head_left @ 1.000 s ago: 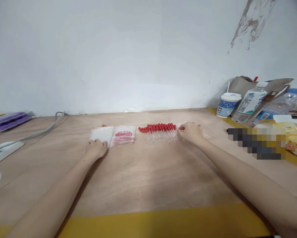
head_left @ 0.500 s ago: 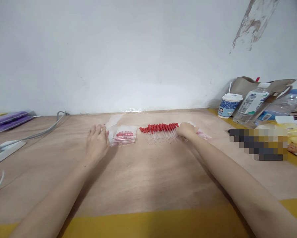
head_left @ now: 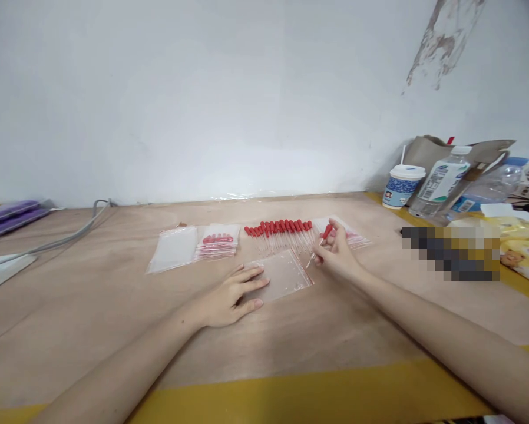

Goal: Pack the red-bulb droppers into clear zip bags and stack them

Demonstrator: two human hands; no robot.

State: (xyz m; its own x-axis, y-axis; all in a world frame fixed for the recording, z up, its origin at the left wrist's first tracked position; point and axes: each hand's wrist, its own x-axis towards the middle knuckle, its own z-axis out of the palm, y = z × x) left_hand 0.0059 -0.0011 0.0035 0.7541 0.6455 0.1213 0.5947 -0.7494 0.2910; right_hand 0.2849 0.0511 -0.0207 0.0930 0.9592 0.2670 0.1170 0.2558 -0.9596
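Observation:
My left hand (head_left: 235, 297) lies flat with fingers spread on a clear zip bag (head_left: 288, 274), pressing it to the table. Pinched in my right hand (head_left: 341, 256) is a dropper (head_left: 327, 231) with a red bulb, its thin clear tube slanting down towards the bag's edge. Behind the bag runs a row of red-bulbed droppers (head_left: 286, 227), tubes facing me. A stack of bags with red-bulbed droppers inside (head_left: 217, 248) sits left of the row, beside flat whitish bags (head_left: 175, 248). More bags with red inside (head_left: 356, 238) are partly hidden behind my right hand.
At the right stand a paper cup (head_left: 401, 187) with a straw, plastic bottles (head_left: 441, 182) and a yellow printed package (head_left: 525, 253). A pixelated dark item (head_left: 452, 253) lies nearer. Left are a grey cable (head_left: 81, 234), a white power strip (head_left: 6, 274) and purple packs (head_left: 12, 218).
My left hand has come right and nearer from the whitish bags, with a clear bag now under it. My right hand has lifted a dropper off the row's right end.

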